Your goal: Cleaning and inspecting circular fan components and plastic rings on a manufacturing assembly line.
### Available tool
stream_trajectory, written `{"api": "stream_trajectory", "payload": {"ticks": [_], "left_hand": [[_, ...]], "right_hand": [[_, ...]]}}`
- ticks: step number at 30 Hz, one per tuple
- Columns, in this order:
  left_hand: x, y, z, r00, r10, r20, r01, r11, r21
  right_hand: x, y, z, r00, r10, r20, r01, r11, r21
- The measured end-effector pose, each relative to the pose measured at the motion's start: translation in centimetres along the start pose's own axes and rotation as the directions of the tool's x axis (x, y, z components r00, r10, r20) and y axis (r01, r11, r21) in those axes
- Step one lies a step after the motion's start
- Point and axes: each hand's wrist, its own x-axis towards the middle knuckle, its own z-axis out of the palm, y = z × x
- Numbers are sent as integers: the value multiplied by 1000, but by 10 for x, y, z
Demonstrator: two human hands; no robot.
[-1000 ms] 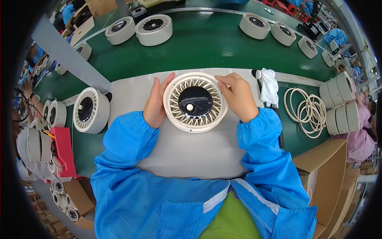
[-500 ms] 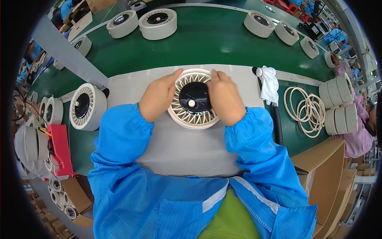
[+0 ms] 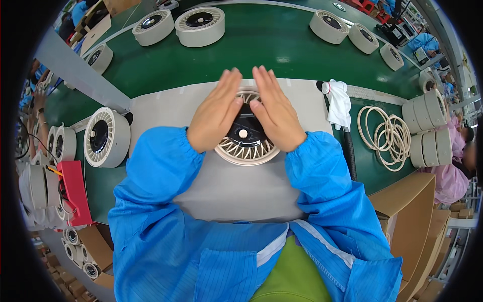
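On the smooth grey mat (image 3: pixel 241 194) straight ahead of me lies one round cream plastic unit with a spoked grille (image 3: pixel 251 138), face up, its glossy black cap (image 3: pixel 246 121) and one small pale knob (image 3: pixel 243 134) showing between my wrists. A second ago my hands stood at its two sides, right fingertips on the rim; now both reach over its upper part. So I take it that flat palms, not fingertips, are doing the work. My left hand (image 3: pixel 217 113) and right hand (image 3: pixel 275 111) are unfurled, fingers straight and tips angled toward each other, pinching nothing; whether the palms press on the grille, I can't tell from above.

Just left of the mat stands one similar tilted unit (image 3: pixel 107 137), near one red box-shaped holder (image 3: pixel 74 194). To the right I count one white cloth (image 3: pixel 338 104), one ribbed black hose (image 3: pixel 350 156) and one coil of cream tubing (image 3: pixel 385 138). Beyond it are two stacks of pale drums (image 3: pixel 425 113), apparently three apiece. Across the far green surface (image 3: pixel 271 55), two larger units (image 3: pixel 199 26) sit left of centre and three more units (image 3: pixel 328 27) right.
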Motion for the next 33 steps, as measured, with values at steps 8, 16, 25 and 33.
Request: {"api": "stream_trajectory", "payload": {"ticks": [8, 16, 25, 33], "left_hand": [[-18, -1, -7, 826, -180, -534, 99, 979, -176], [-86, 40, 31, 929, 366, 47, -346, 818, 459], [-64, -5, 24, 904, 414, -102, -344, 850, 398], [-60, -2, 24, 908, 405, -103, -346, 867, 358]], "right_hand": [[-2, 35, -24, 928, 289, -237, -14, 661, 750], [-32, 106, -47, 697, 624, -353, -717, 603, -350], [-21, 88, -70, 851, 286, -440, -255, 958, 130], [54, -21, -36, 981, 77, -179, -40, 979, 201]]}}
